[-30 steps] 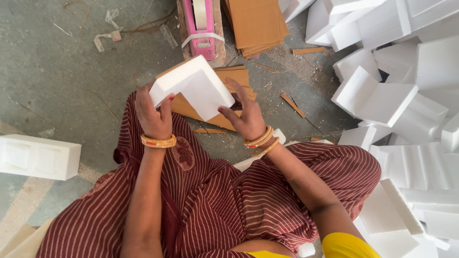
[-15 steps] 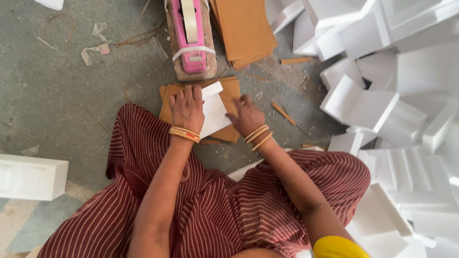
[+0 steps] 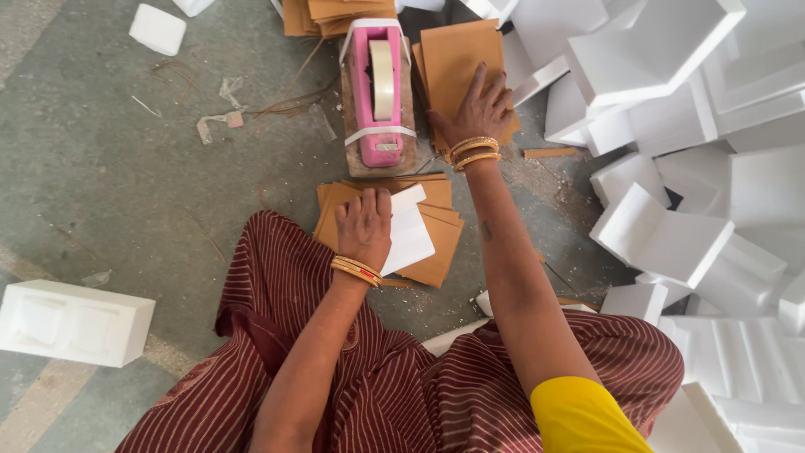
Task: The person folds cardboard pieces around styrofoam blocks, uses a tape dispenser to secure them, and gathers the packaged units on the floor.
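My left hand [image 3: 365, 228] lies flat on a white foam piece [image 3: 409, 236] that rests on a low stack of brown cardboard sheets [image 3: 436, 252] on the floor in front of my knees. My right hand [image 3: 480, 107] reaches forward and rests palm down, fingers spread, on another stack of brown cardboard sheets [image 3: 457, 59] beside a pink tape dispenser [image 3: 376, 88]. Both wrists wear gold bangles.
A big heap of white foam blocks [image 3: 688, 168] fills the right side. One long foam block [image 3: 71, 323] lies at the left, a small one [image 3: 157, 29] at the top left. More cardboard [image 3: 323, 13] sits behind the dispenser. Scraps litter the grey floor [image 3: 126, 168].
The foam piece, held up in both hands a second ago, now lies on the cardboard under my left hand. My right hand left it and reached forward to the far cardboard stack.
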